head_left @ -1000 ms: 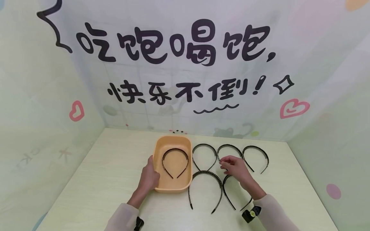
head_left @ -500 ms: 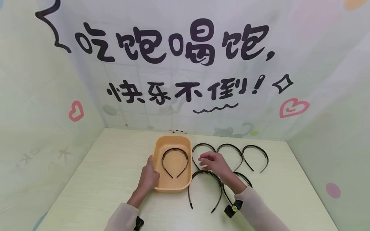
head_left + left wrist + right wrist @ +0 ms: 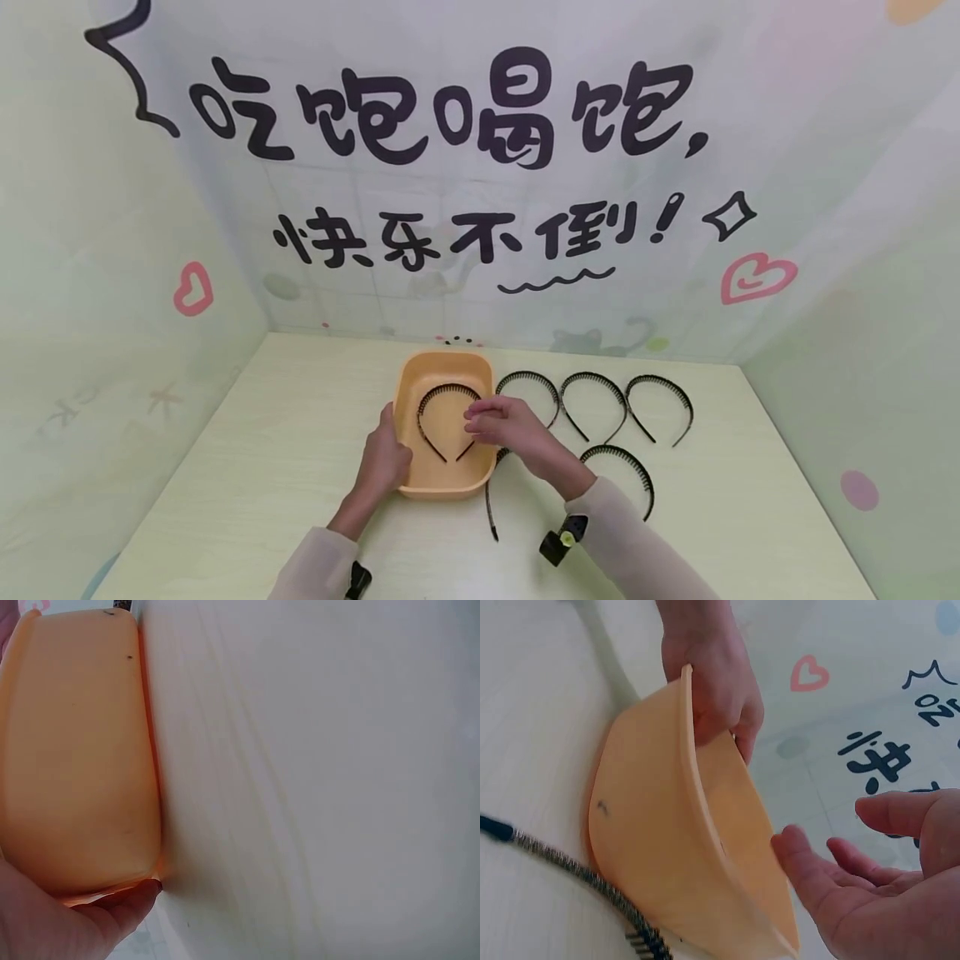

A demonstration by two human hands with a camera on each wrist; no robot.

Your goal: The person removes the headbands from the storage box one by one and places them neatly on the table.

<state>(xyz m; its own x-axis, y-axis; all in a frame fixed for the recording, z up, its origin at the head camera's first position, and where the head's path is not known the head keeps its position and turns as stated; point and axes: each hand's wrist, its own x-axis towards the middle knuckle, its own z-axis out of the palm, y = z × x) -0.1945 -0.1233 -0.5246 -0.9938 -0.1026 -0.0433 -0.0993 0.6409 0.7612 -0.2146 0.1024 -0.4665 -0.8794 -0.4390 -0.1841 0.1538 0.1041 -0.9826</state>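
Note:
An orange plastic basin [image 3: 450,482] stands on the table with a black toothed headband [image 3: 450,387] lying in it. My left hand [image 3: 384,462] grips the basin's left side, its thumb over the rim inside and its fingers outside. Above the basin's right rim hovers my right hand [image 3: 517,433], covering part of that headband. The right wrist view shows this right hand [image 3: 885,885] with thumb and fingers apart and nothing between them. Beneath the right forearm lies another headband [image 3: 489,508], mostly hidden.
Three headbands lie in a row right of the basin: one beside it [image 3: 527,375], one in the middle [image 3: 592,376], one at the far right [image 3: 660,380]. Nearer me is another headband [image 3: 649,487], partly behind my sleeve. Printed cloth walls enclose the table [image 3: 247,467].
My right hand has moved left from above the headbands on the table to over the basin's right rim. My left hand and the basin have stayed put.

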